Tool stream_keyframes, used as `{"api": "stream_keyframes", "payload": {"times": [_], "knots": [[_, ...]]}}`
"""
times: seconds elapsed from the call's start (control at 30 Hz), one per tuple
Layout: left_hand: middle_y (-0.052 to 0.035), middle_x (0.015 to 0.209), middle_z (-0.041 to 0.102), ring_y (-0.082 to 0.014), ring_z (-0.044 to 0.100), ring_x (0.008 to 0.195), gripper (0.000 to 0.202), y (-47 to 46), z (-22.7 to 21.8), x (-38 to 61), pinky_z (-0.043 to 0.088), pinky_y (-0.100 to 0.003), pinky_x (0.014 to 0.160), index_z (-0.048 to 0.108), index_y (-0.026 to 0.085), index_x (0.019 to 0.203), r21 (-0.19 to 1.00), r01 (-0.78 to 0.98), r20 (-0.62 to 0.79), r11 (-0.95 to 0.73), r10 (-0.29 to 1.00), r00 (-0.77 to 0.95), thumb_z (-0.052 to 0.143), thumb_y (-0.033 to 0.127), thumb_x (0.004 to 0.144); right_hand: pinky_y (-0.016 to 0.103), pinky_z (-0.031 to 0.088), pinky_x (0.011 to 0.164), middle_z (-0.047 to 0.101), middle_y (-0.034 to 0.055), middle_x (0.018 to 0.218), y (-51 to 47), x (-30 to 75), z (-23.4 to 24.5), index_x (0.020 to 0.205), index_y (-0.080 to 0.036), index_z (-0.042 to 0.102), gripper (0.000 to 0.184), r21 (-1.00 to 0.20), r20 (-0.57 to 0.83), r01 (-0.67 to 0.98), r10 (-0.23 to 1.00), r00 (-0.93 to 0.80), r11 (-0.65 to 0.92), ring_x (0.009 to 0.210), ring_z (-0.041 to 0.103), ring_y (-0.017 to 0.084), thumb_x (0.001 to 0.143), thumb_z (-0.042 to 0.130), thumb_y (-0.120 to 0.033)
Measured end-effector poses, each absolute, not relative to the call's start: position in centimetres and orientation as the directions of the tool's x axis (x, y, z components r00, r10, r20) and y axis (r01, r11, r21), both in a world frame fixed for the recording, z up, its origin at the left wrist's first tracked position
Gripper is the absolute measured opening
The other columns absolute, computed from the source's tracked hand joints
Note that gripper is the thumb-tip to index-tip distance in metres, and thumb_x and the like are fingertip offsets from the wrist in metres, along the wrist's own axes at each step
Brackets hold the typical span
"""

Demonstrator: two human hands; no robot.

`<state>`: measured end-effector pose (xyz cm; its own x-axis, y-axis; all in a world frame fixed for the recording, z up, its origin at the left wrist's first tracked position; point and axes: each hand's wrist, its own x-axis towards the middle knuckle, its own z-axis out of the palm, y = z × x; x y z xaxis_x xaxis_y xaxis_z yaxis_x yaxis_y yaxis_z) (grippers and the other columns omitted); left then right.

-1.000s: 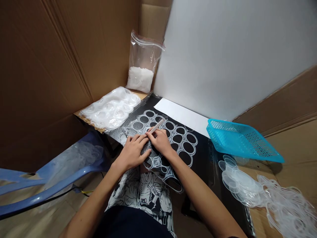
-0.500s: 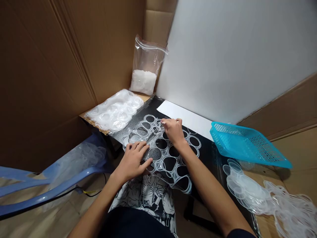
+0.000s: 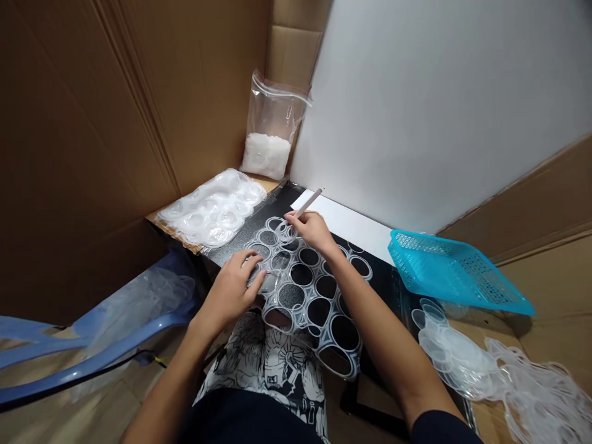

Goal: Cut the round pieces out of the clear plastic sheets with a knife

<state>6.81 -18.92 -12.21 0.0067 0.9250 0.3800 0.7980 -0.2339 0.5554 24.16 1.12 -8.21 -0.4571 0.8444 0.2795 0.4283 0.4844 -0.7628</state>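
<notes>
A clear plastic sheet with several round holes (image 3: 308, 296) lies on the black table (image 3: 379, 277) and hangs over its near edge onto my lap. My left hand (image 3: 235, 287) presses on the sheet's left part with its fingers curled down. My right hand (image 3: 311, 228) is at the sheet's far end, closed around a thin pale stick-like tool (image 3: 309, 201) that points up and away.
A stack of uncut clear plastic sheets (image 3: 210, 206) lies at the left. A zip bag with white pieces (image 3: 272, 132) leans in the corner. A turquoise basket (image 3: 453, 271), loose clear discs (image 3: 451, 348), plastic offcuts (image 3: 541, 388) and white paper (image 3: 351, 222) are at the right. Blue chair (image 3: 92, 336) at left.
My right hand moved from the sheet's middle to its far end with the tool. The sheet has slid toward me, further over the table's edge. My left hand shifted slightly left.
</notes>
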Motion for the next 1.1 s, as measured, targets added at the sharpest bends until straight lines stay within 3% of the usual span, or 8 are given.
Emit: {"api": "stream_keyframes", "payload": {"times": [0.17,0.33,0.63,0.77,0.87,1.0,1.1], "knots": [[-0.013,0.136,0.058,-0.0288,0.055,0.129,0.027,-18.8,-15.4,4.7,0.047,-0.048,0.11,0.063,0.019,0.126,0.486,0.846,0.38,-0.218,0.925,0.021,0.054,0.03,0.102,0.035,0.055,0.093,0.08,0.0051,0.105,-3.9,20.2,-10.3,0.093,-0.023,0.082,0.017,-0.836,0.223,0.275,0.752,-0.62,0.474,0.098,0.074,0.021,0.093,0.067,-0.032],[-0.0122,0.141,0.056,-0.0281,0.053,0.132,0.032,-19.5,-16.6,5.0,0.045,-0.048,0.113,0.057,0.021,0.134,0.497,0.833,0.425,-0.243,0.905,0.011,0.053,0.03,0.103,0.039,0.051,0.1,0.08,0.0044,0.105,-6.8,19.5,-12.6,0.092,-0.024,0.081,0.016,-0.841,0.159,0.288,0.719,-0.677,0.458,0.102,0.074,0.023,0.094,0.068,-0.033],[-0.0142,0.137,0.058,-0.0299,0.053,0.129,0.036,-19.5,-16.7,5.3,0.044,-0.049,0.113,0.057,0.018,0.136,0.464,0.865,0.441,-0.191,0.897,-0.039,0.052,0.03,0.103,0.03,0.052,0.079,0.078,0.0048,0.092,-6.6,19.4,-13.4,0.091,-0.018,0.075,0.02,-0.883,0.176,0.265,0.797,-0.578,0.387,0.081,0.07,0.018,0.09,0.069,-0.036],[-0.0144,0.138,0.058,-0.0303,0.053,0.129,0.036,-19.5,-16.5,5.4,0.044,-0.05,0.113,0.059,0.017,0.135,0.445,0.878,0.426,-0.176,0.904,-0.035,0.052,0.03,0.102,0.031,0.049,0.082,0.078,0.0043,0.094,-6.8,19.4,-13.8,0.091,-0.019,0.074,0.015,-0.835,0.235,0.293,0.784,-0.575,0.465,0.081,0.07,0.018,0.091,0.07,-0.034],[-0.0153,0.138,0.057,-0.0316,0.052,0.13,0.04,-19.4,-16.3,5.5,0.044,-0.051,0.113,0.056,0.016,0.139,0.433,0.89,0.392,-0.144,0.919,-0.042,0.052,0.03,0.102,0.037,0.041,0.097,0.079,0.0044,0.102,-7.2,19.5,-14.0,0.091,-0.021,0.074,0.015,-0.719,0.309,0.371,0.748,-0.588,0.588,0.093,0.071,0.02,0.097,0.066,-0.033],[-0.0156,0.137,0.056,-0.0326,0.051,0.13,0.041,-19.1,-16.2,5.6,0.043,-0.052,0.114,0.055,0.016,0.139,0.43,0.896,0.364,-0.111,0.93,-0.059,0.053,0.03,0.1,0.042,0.035,0.102,0.079,0.0056,0.102,-7.8,19.6,-14.0,0.097,-0.022,0.074,0.02,-0.582,0.352,0.432,0.692,-0.63,0.689,0.094,0.071,0.021,0.103,0.058,-0.032],[-0.0143,0.137,0.056,-0.0317,0.052,0.13,0.039,-19.0,-16.3,5.4,0.043,-0.052,0.113,0.056,0.019,0.137,0.444,0.887,0.37,-0.127,0.927,-0.052,0.052,0.032,0.1,0.04,0.038,0.102,0.08,0.005,0.103,-7.7,19.5,-13.9,0.093,-0.022,0.076,0.018,-0.666,0.331,0.416,0.745,-0.579,0.619,0.096,0.072,0.022,0.099,0.063,-0.032]]}}
